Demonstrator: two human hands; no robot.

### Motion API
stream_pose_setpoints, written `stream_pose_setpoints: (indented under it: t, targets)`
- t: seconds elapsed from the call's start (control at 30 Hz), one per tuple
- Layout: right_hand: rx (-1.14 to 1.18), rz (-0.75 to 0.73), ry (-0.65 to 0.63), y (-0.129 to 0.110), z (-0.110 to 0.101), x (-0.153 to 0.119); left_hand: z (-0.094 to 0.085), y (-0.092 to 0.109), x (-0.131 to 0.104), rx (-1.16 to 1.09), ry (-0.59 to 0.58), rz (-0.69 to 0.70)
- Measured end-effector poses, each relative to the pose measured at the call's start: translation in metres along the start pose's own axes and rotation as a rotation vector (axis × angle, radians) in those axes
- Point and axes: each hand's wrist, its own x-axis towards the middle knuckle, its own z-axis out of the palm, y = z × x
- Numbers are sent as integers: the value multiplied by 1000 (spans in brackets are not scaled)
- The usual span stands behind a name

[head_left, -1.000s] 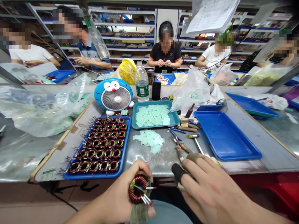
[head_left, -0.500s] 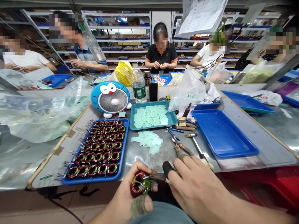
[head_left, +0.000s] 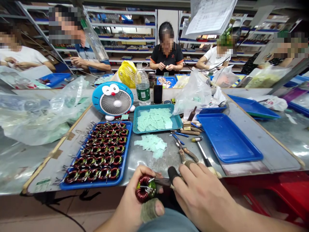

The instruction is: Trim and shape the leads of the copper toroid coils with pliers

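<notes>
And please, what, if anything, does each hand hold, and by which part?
The left hand holds a wound ring by its outer rim; the right hand holds a slim tool, grip hidden.

Pale shelving (head_left: 125, 25) along back; tiled floor (head_left: 29, 216).

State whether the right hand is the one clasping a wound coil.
No, the left hand clasps the wound coil in its fingers.

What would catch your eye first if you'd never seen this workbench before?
Probably the winking blue cartoon fan at the back, just behind a blue tray packed with rows of dark wound rings. Next, the pale green squares heaped in the teal tray mid-bench. Up close, the left hand holds one wound ring, while the right hand grips a metal tool.
</notes>
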Motion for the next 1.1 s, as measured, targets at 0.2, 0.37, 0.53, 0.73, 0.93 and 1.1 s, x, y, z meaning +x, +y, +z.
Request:
stream_pose_setpoints:
  t: [0.2, 0.37, 0.53, 0.73, 0.93, 1.1]
  targets:
    - [-20, 28, -6, -4, 7, -1, 11, -5, -1, -3, 78, 59]
    - [2, -17, -18, 5, -7, -10, 1, -1, -5, 298, 43, 105]
    - [-4, -108, -46, 17, -24, -18, -12, 17, -6, 564, -191, 160]
    - [0, -82, -4, 15, -10, -14, -18, 27, 0, 640, -168, 147]
    - [-55, -156, -28, 14, -18, -9, -16, 28, 5, 707, -221, 235]
    - [-73, -176, -45, 15, -27, -7, -16, 32, 8, 804, -229, 318]
